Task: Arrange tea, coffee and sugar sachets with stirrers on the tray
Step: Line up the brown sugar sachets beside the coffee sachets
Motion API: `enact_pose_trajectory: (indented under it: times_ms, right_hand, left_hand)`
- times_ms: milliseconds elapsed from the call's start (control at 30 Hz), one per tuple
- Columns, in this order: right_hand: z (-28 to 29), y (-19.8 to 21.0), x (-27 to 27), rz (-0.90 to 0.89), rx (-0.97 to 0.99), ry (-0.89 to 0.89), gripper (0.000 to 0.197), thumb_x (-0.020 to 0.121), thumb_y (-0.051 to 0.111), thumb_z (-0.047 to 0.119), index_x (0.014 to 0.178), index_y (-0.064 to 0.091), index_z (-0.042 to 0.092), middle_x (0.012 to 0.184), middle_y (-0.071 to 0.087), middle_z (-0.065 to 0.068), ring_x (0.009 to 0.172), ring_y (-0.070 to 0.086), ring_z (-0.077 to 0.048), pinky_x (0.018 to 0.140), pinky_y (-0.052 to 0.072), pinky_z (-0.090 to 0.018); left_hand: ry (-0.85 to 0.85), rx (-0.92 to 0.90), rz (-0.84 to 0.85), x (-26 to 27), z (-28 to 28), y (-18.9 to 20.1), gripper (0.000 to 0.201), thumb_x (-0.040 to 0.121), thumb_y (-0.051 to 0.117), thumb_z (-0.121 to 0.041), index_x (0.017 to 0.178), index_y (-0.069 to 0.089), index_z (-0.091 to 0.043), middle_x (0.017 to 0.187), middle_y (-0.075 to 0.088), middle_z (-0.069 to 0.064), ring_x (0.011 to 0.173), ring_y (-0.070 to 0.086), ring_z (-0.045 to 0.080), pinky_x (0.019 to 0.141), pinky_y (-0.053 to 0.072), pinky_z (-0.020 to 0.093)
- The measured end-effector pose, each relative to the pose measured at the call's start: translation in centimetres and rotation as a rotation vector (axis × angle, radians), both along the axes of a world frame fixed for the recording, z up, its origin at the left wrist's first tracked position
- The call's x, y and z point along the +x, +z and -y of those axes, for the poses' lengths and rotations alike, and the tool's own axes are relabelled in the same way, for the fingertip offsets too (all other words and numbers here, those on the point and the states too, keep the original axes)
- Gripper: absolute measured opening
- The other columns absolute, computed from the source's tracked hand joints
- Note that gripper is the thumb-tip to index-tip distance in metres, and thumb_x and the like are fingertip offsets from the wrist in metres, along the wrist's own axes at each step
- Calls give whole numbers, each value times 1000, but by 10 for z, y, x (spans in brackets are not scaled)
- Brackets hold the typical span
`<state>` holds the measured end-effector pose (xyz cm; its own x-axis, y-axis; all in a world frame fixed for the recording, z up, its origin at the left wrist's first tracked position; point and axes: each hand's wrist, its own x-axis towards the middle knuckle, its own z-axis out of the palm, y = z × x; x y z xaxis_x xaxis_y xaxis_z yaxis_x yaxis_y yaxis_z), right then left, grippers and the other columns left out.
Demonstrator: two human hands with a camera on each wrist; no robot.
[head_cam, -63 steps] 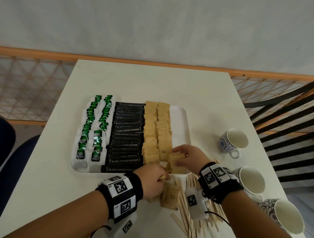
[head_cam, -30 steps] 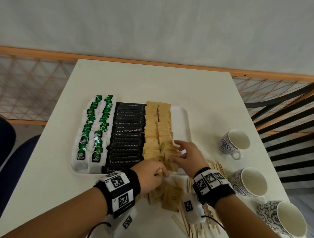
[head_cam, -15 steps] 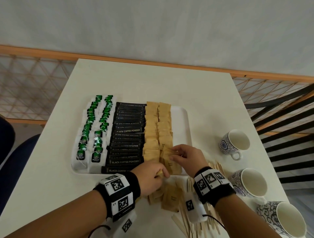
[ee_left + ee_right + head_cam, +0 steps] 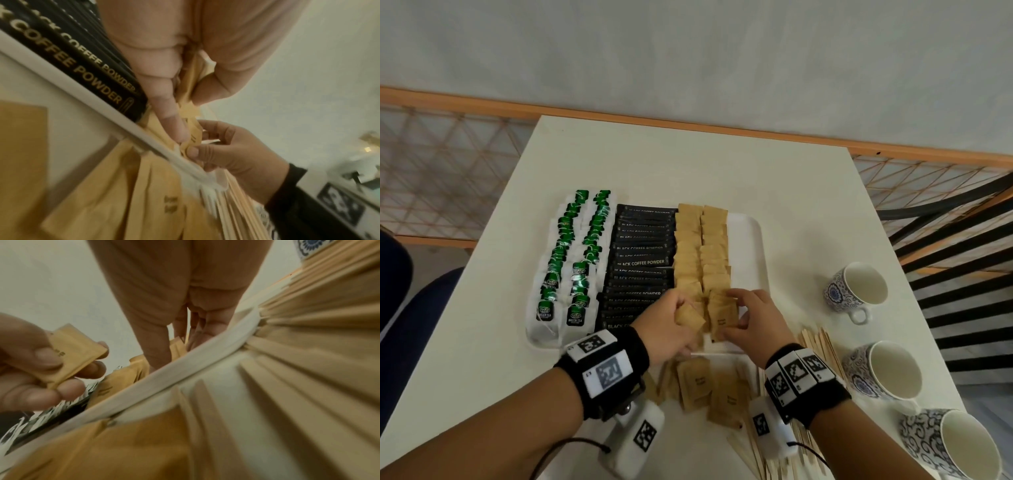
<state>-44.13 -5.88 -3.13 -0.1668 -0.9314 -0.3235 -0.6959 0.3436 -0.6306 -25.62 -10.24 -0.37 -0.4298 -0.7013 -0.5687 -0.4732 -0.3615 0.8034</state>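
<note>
The tray [image 4: 753, 246] already carries two rows of green tea bags [image 4: 571, 260], a column of black coffee sachets [image 4: 642, 263] and two nearly full columns of brown sugar sachets [image 4: 702, 253]. The left hand [image 4: 667, 325] pinches one sugar sachet [image 4: 689, 317] above the tray's near edge. The right hand [image 4: 753, 315], fingers curled, grips the nearest sachets of the right-hand column. Left to do, I judge: the loose sachets [image 4: 709, 383] and all the stirrers [image 4: 822, 346], which lie on the worktop [image 4: 688, 164] near its front edge.

Head overhead; wrists close, sharing tray [image 4: 758, 246].
</note>
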Motion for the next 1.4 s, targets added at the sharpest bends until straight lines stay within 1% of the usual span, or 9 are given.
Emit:
enact_pose_trajectory:
  times_ms: [200,400,600,900,1000,1100,1200,1300,1400]
  right_hand:
    - [11,3,3,28,-8,-37,60,71,79,27,121,48,32,111,44,13,77,55,-3,73,50,-18]
    - [6,-1,-1,69,-47,-140,44,71,78,20,97,43,30,100,52,10,76,58,-5,61,48,-20]
    - [4,-1,-2,99,-94,-168,42,72,77,18,95,43,30,96,54,10,78,60,-7,63,48,-19]
    - [3,-7,-7,5,-68,-52,24,74,79,27,71,57,36,91,54,7,75,55,-6,66,41,-9]
    - [3,-2,-10,23,-73,-19,7,84,68,27,81,68,34,88,59,10,77,57,-4,70,45,-13]
    - [1,0,-13,78,-59,-53,29,93,54,37,67,62,30,76,62,7,71,57,-6,67,47,-26]
    - [0,-2,-14,222,-26,-210,46,94,41,52,77,70,20,77,69,-3,75,64,-20,78,53,-39]
    - [-1,-1,-14,243,-4,-188,44,91,42,56,80,71,24,76,70,3,74,64,-14,75,53,-31]
    - [-1,3,-12,237,16,-80,8,86,64,39,91,69,37,82,71,11,77,65,-2,74,53,-21]
  left_hand:
    - [208,73,-103,4,19,-2,30,78,72,3,96,55,-15,94,65,11,80,66,24,68,60,36]
    - [254,154,-150,-2,20,-7,22,91,53,1,107,60,-14,108,64,12,94,66,21,72,59,28]
    - [227,158,-211,-3,19,-1,41,86,58,11,115,55,-18,101,60,8,77,67,19,65,59,23]
    - [165,110,-154,-5,23,0,17,85,65,4,94,62,-10,78,71,11,58,67,15,53,56,21]
    - [121,4,-105,-9,20,1,15,82,69,2,83,66,-12,73,70,8,57,64,13,59,57,25]
    - [44,-286,9,-13,14,4,17,76,77,-8,71,70,-23,77,69,-6,69,64,7,70,54,22]
    - [-84,-553,17,-15,5,8,22,75,77,-13,65,67,-30,84,61,-12,77,59,1,74,46,14]
    - [-314,-691,26,-17,0,3,11,78,74,-16,71,70,-23,83,51,-15,74,53,1,72,42,12]
    - [-530,-752,132,-19,-1,-4,7,85,67,-18,80,71,-19,85,40,-18,76,46,0,72,36,10]
